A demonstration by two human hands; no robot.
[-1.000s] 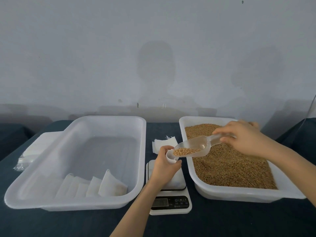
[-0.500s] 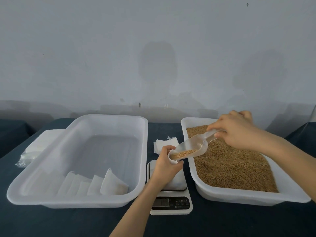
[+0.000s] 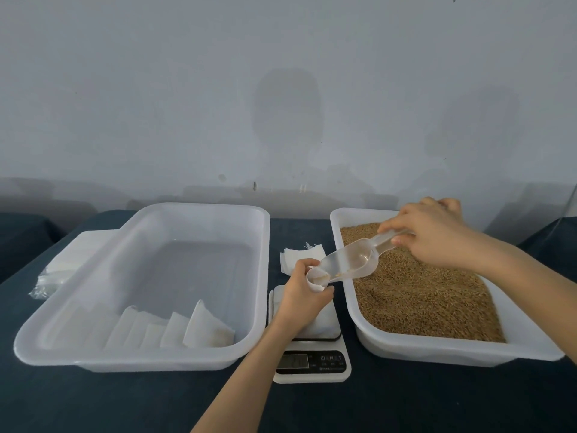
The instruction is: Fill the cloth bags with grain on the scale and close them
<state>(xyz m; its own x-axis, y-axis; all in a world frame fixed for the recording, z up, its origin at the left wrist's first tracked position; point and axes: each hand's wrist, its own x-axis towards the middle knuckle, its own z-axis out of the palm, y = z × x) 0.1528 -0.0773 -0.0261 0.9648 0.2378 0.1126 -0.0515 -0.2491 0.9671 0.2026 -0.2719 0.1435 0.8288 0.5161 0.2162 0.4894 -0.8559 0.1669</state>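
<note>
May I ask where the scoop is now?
In the head view, right of centre, the right hand holds the scoop, its tip tilted into the cloth bag the left hand holds over the scale.

You face a plain grey wall (image 3: 281, 57) straight behind the bench (image 3: 93, 401), which is covered in dark blue cloth. Above the bench, soft shadows (image 3: 287, 110) lie on the wall under even, dim light.
</note>
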